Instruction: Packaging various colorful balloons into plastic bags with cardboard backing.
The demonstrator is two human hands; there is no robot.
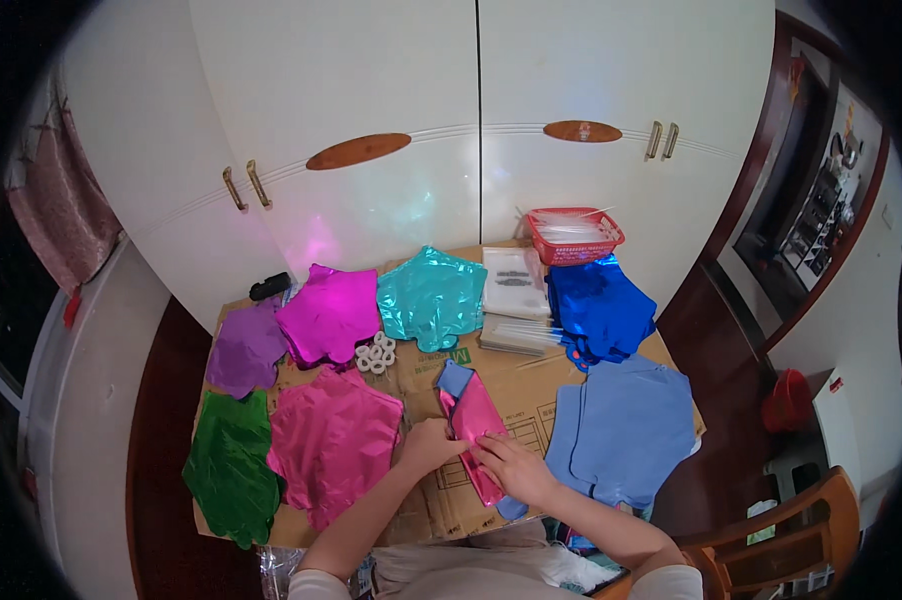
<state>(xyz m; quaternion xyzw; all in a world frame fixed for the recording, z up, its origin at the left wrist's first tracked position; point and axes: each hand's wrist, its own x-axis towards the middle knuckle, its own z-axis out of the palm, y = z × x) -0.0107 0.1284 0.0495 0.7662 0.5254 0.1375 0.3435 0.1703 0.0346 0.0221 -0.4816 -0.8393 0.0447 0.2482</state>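
In the middle of the cardboard, a flat pink foil balloon (483, 395) is folded lengthwise into a strip. A blue-grey foil balloon (455, 377) shows from its far end and also at its near end. My left hand (433, 446) is closed at the left edge of the strip, fingers curled against the foil; their tips are partly hidden. My right hand (516, 470) lies over the right side of the strip, its fingers stretched across the pink foil.
Flat foil balloons lie around: purple (245, 350), magenta (331, 313), turquoise (433, 298), dark blue (603, 310), green (231, 468), pink (336, 440), blue-grey (631, 430). White rings (376, 353), clear bags (514, 283) and a red basket (575, 253) of white sticks sit among them.
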